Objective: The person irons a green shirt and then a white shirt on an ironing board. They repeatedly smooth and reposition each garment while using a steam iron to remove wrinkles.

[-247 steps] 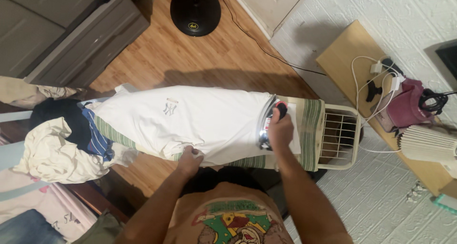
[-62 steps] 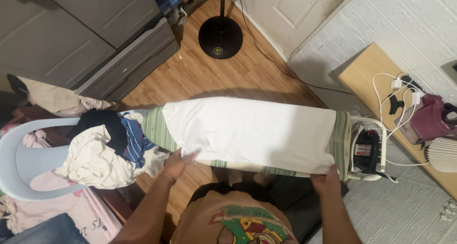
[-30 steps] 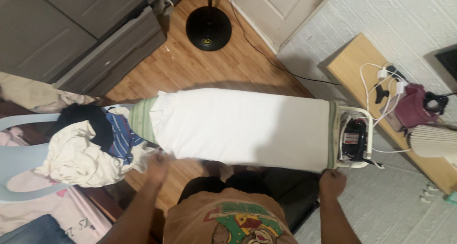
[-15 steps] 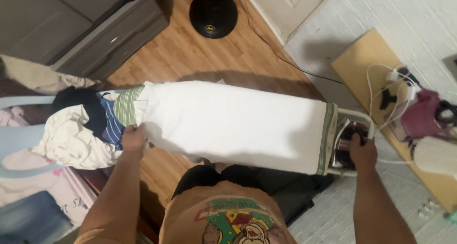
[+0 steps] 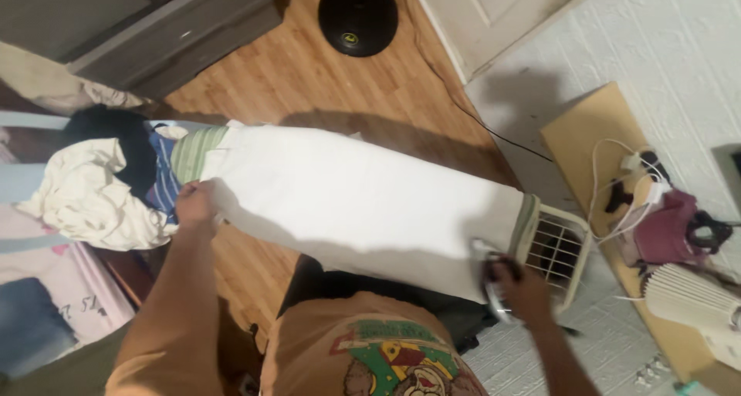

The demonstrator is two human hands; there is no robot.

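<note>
A white garment (image 5: 363, 199) lies spread flat along a green-striped ironing board (image 5: 191, 145). My left hand (image 5: 194, 204) grips the garment's near left corner at the board's narrow end. My right hand (image 5: 521, 288) is closed on the handle of a silver-soled iron (image 5: 488, 276), held at the garment's near right corner, just off the wire iron rest (image 5: 557, 249). The iron is blurred by motion.
A pile of clothes (image 5: 93, 184) sits on a pale chair at the left. A wooden shelf (image 5: 587, 130) at the right holds white cables, chargers and a maroon bag (image 5: 665, 228). A black round fan base (image 5: 357, 16) stands on the wood floor beyond the board.
My right hand took the iron out of the wire rest and brought it to the garment's right end. My left hand shifted along the edge to grip the left corner.
</note>
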